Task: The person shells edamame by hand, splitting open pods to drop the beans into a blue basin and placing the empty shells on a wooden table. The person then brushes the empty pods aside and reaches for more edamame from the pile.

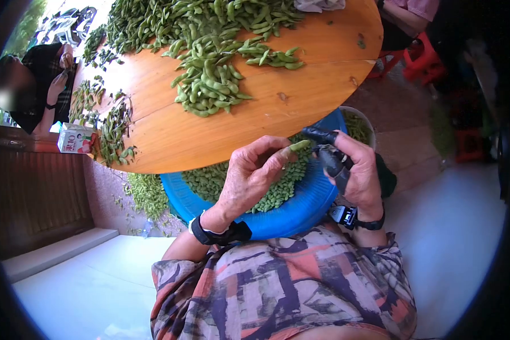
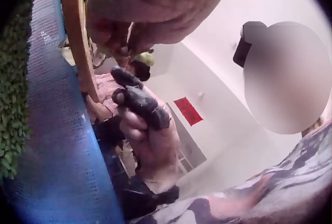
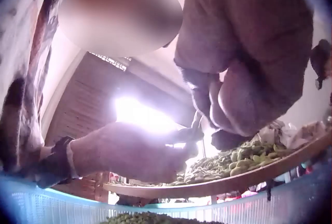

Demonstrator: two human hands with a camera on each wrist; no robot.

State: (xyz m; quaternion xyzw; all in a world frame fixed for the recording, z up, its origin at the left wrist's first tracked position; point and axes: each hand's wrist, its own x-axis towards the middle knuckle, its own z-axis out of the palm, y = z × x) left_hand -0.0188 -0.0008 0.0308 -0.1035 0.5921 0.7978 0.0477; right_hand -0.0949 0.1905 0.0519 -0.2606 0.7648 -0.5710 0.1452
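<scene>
My left hand [image 1: 255, 173] pinches a green soybean pod [image 1: 299, 145] between thumb and fingers, the pod's free end pointing right. Just to its right is my right hand [image 1: 354, 167], with black coverings on the thumb and forefinger [image 1: 320, 135]; these two stand apart, close to the pod's end. In the left wrist view the right hand [image 2: 150, 136] shows its other fingers bent toward the palm. Both hands are over a blue plastic basket [image 1: 249, 226] on the lap side, which holds many shelled green soybeans [image 1: 283, 190].
A round wooden table [image 1: 317, 79] carries a large heap of soybean pods [image 1: 209, 85] and smaller piles at left. A juice carton [image 1: 76, 139] stands at its left edge. Another person [image 1: 39, 93] sits there. Empty hulls [image 1: 147, 192] lie on the floor. Red stools [image 1: 422, 59] stand far right.
</scene>
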